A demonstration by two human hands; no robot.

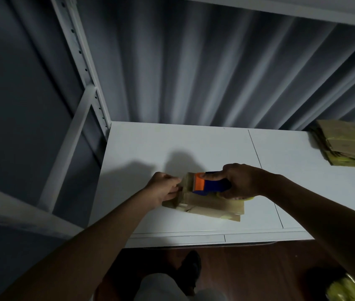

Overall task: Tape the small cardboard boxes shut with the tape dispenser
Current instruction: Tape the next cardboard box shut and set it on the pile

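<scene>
Head view: near the white surface's [194,144] front edge, left hand [164,189] fingers pinch the small brown cardboard box's [211,206] left end; right hand [240,181] fingers curl round the blue-and-orange tape dispenser [210,184] on it.

Both forearms are bare up to the frame edge (no sleeves, watch or rings visible). At 6 o'clock, light trousers [161,285] and a dark shoe [190,270] show.
</scene>
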